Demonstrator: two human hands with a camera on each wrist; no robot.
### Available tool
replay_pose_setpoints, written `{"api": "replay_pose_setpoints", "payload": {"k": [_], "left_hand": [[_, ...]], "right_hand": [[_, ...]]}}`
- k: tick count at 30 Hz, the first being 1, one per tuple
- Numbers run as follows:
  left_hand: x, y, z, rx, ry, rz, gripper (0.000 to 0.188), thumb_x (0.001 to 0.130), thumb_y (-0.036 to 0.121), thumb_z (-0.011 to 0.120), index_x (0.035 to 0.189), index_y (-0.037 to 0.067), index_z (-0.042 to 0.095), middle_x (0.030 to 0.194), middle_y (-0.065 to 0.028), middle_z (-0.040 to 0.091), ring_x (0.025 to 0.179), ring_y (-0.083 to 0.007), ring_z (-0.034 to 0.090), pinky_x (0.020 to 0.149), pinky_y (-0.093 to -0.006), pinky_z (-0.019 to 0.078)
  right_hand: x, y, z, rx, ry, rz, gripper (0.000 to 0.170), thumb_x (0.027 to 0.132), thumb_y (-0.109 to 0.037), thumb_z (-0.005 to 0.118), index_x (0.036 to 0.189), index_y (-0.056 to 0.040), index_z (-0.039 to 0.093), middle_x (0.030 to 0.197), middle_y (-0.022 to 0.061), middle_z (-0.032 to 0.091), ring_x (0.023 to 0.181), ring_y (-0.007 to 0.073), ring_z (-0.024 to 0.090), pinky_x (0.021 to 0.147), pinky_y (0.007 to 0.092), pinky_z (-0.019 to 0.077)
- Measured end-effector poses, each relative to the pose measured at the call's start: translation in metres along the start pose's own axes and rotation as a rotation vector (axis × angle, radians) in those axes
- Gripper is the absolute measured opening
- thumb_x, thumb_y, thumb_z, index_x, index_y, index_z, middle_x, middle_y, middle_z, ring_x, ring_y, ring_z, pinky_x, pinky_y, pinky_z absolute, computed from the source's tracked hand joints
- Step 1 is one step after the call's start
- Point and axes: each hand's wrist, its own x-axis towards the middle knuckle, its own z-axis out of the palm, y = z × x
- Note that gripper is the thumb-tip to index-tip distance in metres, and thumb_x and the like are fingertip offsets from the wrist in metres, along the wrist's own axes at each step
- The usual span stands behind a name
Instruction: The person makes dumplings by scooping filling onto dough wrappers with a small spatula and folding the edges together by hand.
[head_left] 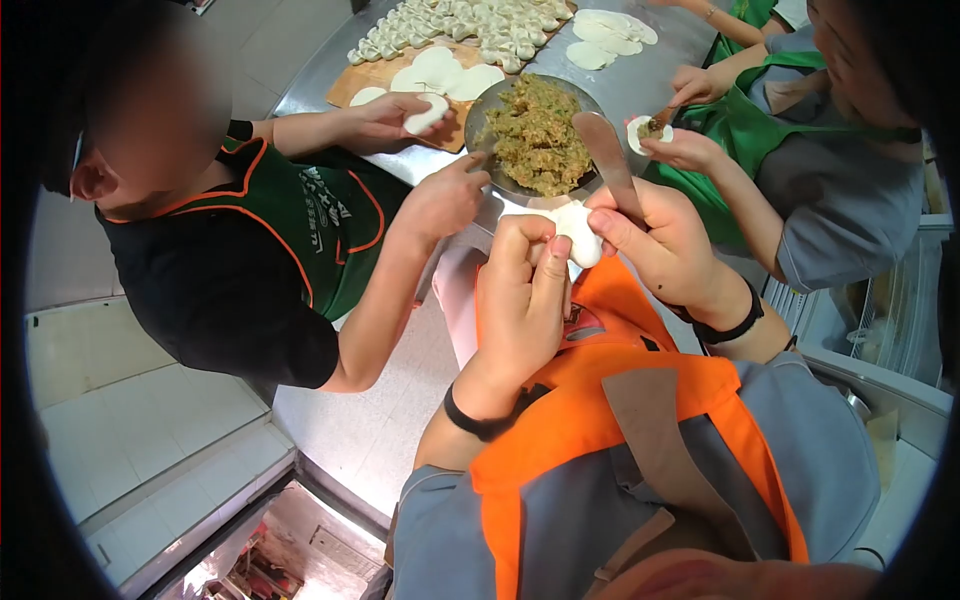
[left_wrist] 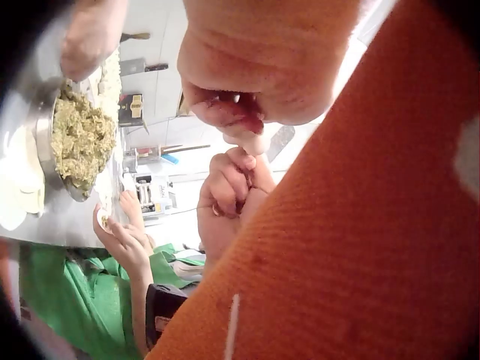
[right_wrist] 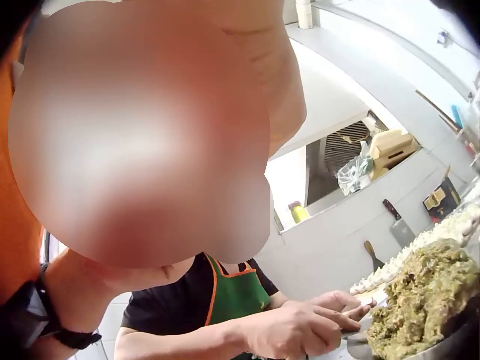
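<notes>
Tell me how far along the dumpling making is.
Looks done: many folded dumplings massed on the board. In hand: both the left hand and right hand pinch a piece of dough; whether it is sealed, I can't tell. The right also holds a spatula. Apparently left: flat wrappers and plenty of filling.

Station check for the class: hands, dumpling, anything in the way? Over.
Left hand pinches dumpling. Right hand pinches it too, spatula also gripped. Filling bowl just beyond; neighbour's hand nearby, seemingly not blocking.
</notes>
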Motion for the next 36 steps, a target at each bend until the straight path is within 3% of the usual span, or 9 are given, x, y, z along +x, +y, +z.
{"api": "replay_pose_setpoints", "payload": {"k": [6,9,16,18,22,24,26,33,36], "left_hand": [[0.014,-0.001,-0.003,0.132,0.06,0.02,0.007,0.102,0.01,0.048,0.103,0.002,0.047,0.062,-0.0022,0.055,0.05,-0.0065,0.052,0.045,-0.0228,0.0396],[0.027,-0.02,-0.003,-0.179,0.089,-0.133,0.012,0.103,0.012,0.045,0.109,0.002,0.048,0.063,-0.0029,0.055,0.051,-0.0084,0.053,0.047,-0.0232,0.0424],[0.032,-0.085,-0.025,-0.034,0.058,-0.337,0.018,0.103,0.014,0.045,0.112,0.001,0.054,0.061,0.0004,0.05,0.05,-0.0069,0.049,0.046,-0.0238,0.0387],[0.03,-0.095,-0.027,0.031,0.048,-0.392,0.016,0.102,0.012,0.047,0.106,0.001,0.057,0.06,0.0012,0.049,0.051,-0.0057,0.047,0.047,-0.0241,0.0362],[0.025,-0.139,-0.033,0.212,0.032,-0.256,0.013,0.099,0.01,0.051,0.099,0.002,0.06,0.061,0.0023,0.047,0.056,-0.0046,0.042,0.051,-0.0245,0.0342],[0.025,-0.14,-0.036,0.155,0.066,-0.349,0.011,0.098,0.008,0.051,0.098,0.002,0.06,0.063,0.0024,0.046,0.058,-0.005,0.04,0.053,-0.025,0.0338],[0.027,-0.142,-0.042,0.141,0.094,-0.464,0.011,0.098,0.007,0.051,0.098,0.002,0.06,0.064,0.0022,0.046,0.058,-0.0052,0.04,0.052,-0.0251,0.0334],[0.026,-0.165,-0.059,0.307,0.163,-0.309,0.009,0.096,0.007,0.052,0.096,0.002,0.06,0.061,-0.001,0.044,0.056,-0.0084,0.042,0.054,-0.0267,0.0368],[0.031,-0.168,-0.056,0.344,0.182,-0.371,0.008,0.094,0.007,0.053,0.094,0.002,0.06,0.062,-0.0063,0.049,0.057,-0.0139,0.049,0.056,-0.0302,0.0412]], "right_hand": [[0.025,-0.001,-0.005,0.159,-0.138,0.236,0.015,0.093,-0.014,0.065,0.095,0.0005,0.062,0.077,-0.0001,0.06,0.07,0.0049,0.054,0.062,0.0233,0.0444],[0.058,0.008,-0.019,-0.062,-0.19,0.213,0.019,0.091,-0.017,0.066,0.093,0.0011,0.062,0.078,-0.0001,0.06,0.071,0.0046,0.053,0.062,0.023,0.0438],[0.219,0.085,-0.071,-0.577,-0.071,-0.11,0.022,0.09,-0.022,0.066,0.086,-0.0004,0.064,0.063,-0.0022,0.048,0.059,0.0062,0.04,0.054,0.0255,0.0325],[0.275,0.117,-0.082,-0.721,-0.048,-0.114,0.022,0.083,-0.024,0.07,0.088,-0.0027,0.069,0.069,0.0086,0.064,0.065,0.0176,0.059,0.062,0.0331,0.0455],[0.367,0.174,-0.08,-0.862,-0.099,-0.246,0.019,0.08,-0.023,0.071,0.088,-0.0055,0.07,0.079,0.0117,0.069,0.073,0.0277,0.065,0.067,0.038,0.0493],[0.398,0.198,-0.07,-0.919,-0.134,-0.277,0.019,0.078,-0.023,0.071,0.088,-0.0059,0.071,0.081,0.0127,0.069,0.076,0.0302,0.065,0.069,0.0397,0.0503],[0.414,0.218,-0.06,-1.037,-0.204,-0.23,0.017,0.08,-0.02,0.07,0.089,-0.0052,0.07,0.084,0.0146,0.069,0.077,0.0318,0.065,0.07,0.0414,0.0509],[0.414,0.244,-0.06,-1.245,-0.233,-0.169,0.032,0.093,-0.032,0.063,0.095,-0.0009,0.069,0.083,0.0198,0.069,0.073,0.0357,0.065,0.072,0.0458,0.0522],[0.391,0.216,-0.085,-1.145,-0.156,-0.343,0.033,0.095,-0.033,0.06,0.096,-0.0005,0.069,0.075,0.0139,0.067,0.063,0.0253,0.063,0.062,0.0393,0.0498]]}}
